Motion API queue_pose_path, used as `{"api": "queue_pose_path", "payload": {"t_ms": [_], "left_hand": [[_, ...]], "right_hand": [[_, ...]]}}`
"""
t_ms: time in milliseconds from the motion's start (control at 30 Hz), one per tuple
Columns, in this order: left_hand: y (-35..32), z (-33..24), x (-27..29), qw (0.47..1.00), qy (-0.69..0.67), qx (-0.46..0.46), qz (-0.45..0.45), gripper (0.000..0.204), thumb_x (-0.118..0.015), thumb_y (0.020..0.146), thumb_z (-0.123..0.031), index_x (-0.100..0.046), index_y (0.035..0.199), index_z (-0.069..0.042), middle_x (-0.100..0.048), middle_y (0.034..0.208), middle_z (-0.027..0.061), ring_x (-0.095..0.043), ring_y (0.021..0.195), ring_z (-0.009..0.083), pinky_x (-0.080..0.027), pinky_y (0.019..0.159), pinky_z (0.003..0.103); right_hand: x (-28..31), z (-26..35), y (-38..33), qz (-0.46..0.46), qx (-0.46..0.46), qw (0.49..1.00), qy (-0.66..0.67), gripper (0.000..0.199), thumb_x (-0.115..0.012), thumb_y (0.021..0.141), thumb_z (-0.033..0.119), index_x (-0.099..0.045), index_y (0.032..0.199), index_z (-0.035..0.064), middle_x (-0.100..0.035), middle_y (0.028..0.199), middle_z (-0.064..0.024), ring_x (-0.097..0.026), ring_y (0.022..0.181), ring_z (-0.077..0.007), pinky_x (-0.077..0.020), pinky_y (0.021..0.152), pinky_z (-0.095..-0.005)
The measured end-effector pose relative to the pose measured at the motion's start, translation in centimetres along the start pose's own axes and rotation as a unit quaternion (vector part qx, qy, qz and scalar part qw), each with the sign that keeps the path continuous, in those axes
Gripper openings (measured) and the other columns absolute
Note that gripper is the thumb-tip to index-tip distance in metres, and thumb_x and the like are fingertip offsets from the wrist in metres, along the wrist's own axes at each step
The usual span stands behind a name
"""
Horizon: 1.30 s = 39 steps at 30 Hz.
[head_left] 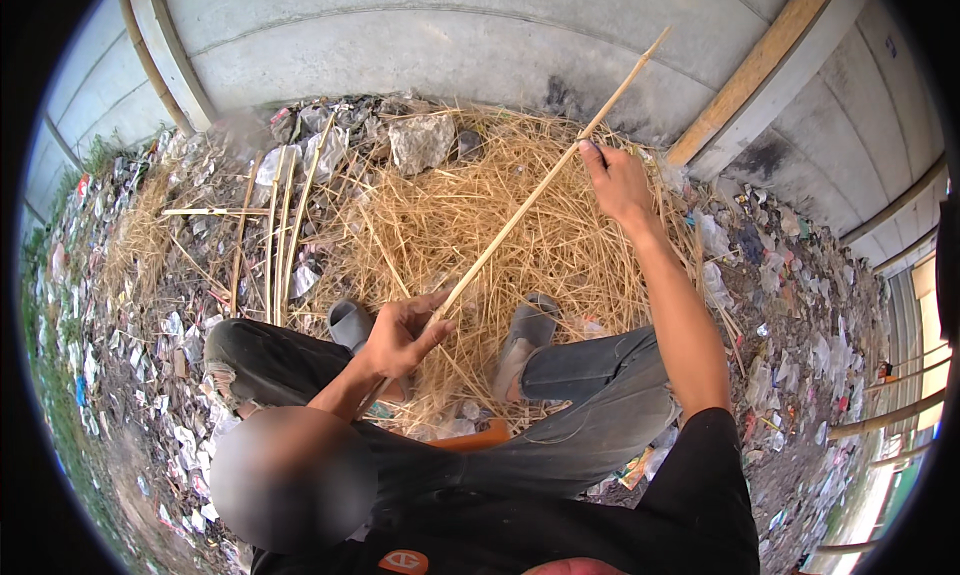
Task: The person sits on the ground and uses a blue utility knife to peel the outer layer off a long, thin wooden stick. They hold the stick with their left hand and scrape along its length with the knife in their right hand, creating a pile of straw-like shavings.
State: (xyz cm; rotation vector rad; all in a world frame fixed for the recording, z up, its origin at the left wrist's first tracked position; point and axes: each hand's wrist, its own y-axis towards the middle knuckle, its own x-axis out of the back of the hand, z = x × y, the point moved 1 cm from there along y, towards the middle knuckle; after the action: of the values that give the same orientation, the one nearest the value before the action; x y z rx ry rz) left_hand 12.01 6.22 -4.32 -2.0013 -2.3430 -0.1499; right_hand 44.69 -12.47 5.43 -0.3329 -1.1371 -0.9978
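Observation:
A long, pale bamboo stick (530, 203) runs slantwise across the view, its tip up by the wall and its lower part near my left knee. My left hand (405, 333) is closed around the lower part, in front of my shins. Farther up, my right hand (618, 183) grips the stick with the arm stretched out and the thumb along it. A small dark bit shows by the right thumb; I cannot make out what it is. Under the stick lies a heap of straw-coloured bamboo shavings (420, 220). Something orange (475, 438) shows between my legs, partly hidden.
Several bamboo strips (296, 225) lie on the ground at the left. Behind the heap sits a rough stone block (421, 142) below a grey concrete wall (430, 45). A wooden post (755, 70) leans at the right. Litter (790, 345) covers the ground on both sides.

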Motion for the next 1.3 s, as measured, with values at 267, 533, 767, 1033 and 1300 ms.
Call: {"api": "queue_pose_path", "payload": {"t_ms": [267, 533, 767, 1033, 1300], "left_hand": [[0.0, 1.4, 0.3, 1.000, 0.017, 0.006, 0.004, 0.038, -0.068, 0.097, -0.011, -0.061, 0.127, 0.010, -0.046, 0.074, -0.0088, -0.038, 0.066, 0.0015, -0.040, 0.068, 0.018], [0.1, 1.2, 0.4, 0.997, -0.039, -0.027, -0.062, 0.052, -0.071, 0.096, -0.019, -0.054, 0.132, 0.014, -0.045, 0.071, -0.0086, -0.037, 0.065, 0.0027, -0.037, 0.060, 0.021], [1.2, -1.4, 1.4, 0.998, -0.030, 0.051, -0.032, 0.056, -0.071, 0.096, -0.022, -0.051, 0.136, 0.013, -0.051, 0.077, -0.0062, -0.040, 0.069, 0.0029, -0.041, 0.067, 0.021], [1.0, -0.1, 1.9, 0.998, -0.032, 0.034, -0.041, 0.063, -0.072, 0.095, -0.023, -0.046, 0.140, 0.014, -0.068, 0.108, 0.0103, -0.054, 0.105, 0.0083, -0.046, 0.092, 0.027], [0.8, 0.5, 2.3, 0.998, -0.059, 0.004, -0.036, 0.069, -0.072, 0.095, -0.028, -0.044, 0.141, 0.015, -0.066, 0.113, 0.0087, -0.056, 0.099, 0.0095, -0.046, 0.090, 0.028]], "right_hand": [[-0.5, 0.3, 0.4, 0.002, -0.052, 0.998, 0.045, 0.058, -0.042, 0.106, 0.048, -0.064, 0.074, 0.0049, -0.050, 0.050, -0.0016, -0.043, 0.042, -0.0152, -0.0327, 0.044, -0.0355], [-4.8, 3.2, -2.7, 0.041, 0.107, 0.993, -0.003, 0.061, -0.039, 0.105, 0.052, -0.062, 0.070, 0.0078, -0.051, 0.049, -0.0037, -0.044, 0.041, -0.0165, -0.0363, 0.044, -0.0375], [-6.2, 4.3, -3.3, 0.100, 0.094, 0.988, 0.074, 0.061, -0.037, 0.106, 0.051, -0.062, 0.070, 0.0080, -0.047, 0.046, -0.0012, -0.044, 0.040, -0.0152, -0.0354, 0.042, -0.0370], [-6.7, 6.5, -2.6, 0.070, 0.102, 0.990, 0.075, 0.060, -0.036, 0.106, 0.051, -0.061, 0.073, 0.0084, -0.045, 0.045, 0.0006, -0.040, 0.036, -0.0146, -0.0274, 0.034, -0.0338], [-8.9, 9.6, -7.9, 0.133, 0.167, 0.972, 0.097, 0.056, -0.043, 0.106, 0.044, -0.062, 0.073, 0.0037, -0.054, 0.050, -0.0113, -0.055, 0.044, -0.0280, -0.0420, 0.048, -0.0429]]}}
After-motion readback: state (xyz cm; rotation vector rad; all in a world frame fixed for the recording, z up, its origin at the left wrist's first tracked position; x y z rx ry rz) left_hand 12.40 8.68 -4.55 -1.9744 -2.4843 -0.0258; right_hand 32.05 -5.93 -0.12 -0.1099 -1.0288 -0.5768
